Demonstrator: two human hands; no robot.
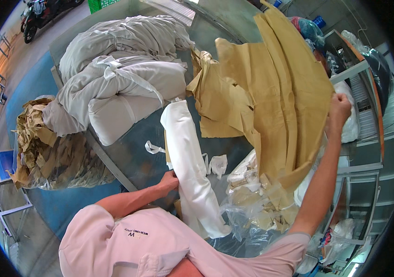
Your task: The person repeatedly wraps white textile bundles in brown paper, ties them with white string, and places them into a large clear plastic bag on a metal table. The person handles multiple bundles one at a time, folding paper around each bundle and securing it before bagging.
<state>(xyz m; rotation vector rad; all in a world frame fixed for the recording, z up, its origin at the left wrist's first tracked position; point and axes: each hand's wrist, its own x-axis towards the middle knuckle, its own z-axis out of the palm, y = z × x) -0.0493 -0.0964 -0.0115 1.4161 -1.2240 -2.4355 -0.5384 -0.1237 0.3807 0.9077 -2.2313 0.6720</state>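
Note:
A long roll of white fabric (pixel 188 157) lies lengthwise before me, with a strip of brown card showing along its left side. My left hand (pixel 169 181) is closed at that left edge, its fingertips partly hidden against the roll. Out to the right, my right hand (pixel 340 108) is closed in a fist on the edge of a large sheet of brown paper (pixel 275 92). The sheet is creased, has a small tear and stands partly raised above the table (pixel 132 159). Its crumpled left end lies close to the roll's far end.
Grey fabric bundles (pixel 118 46) tied with white strips fill the far left. A clear bag of crumpled brown paper (pixel 67 161) sits beside the table. Clear plastic and paper scraps (pixel 270 207) lie right of the roll. A metal rack (pixel 358 168) stands at the right.

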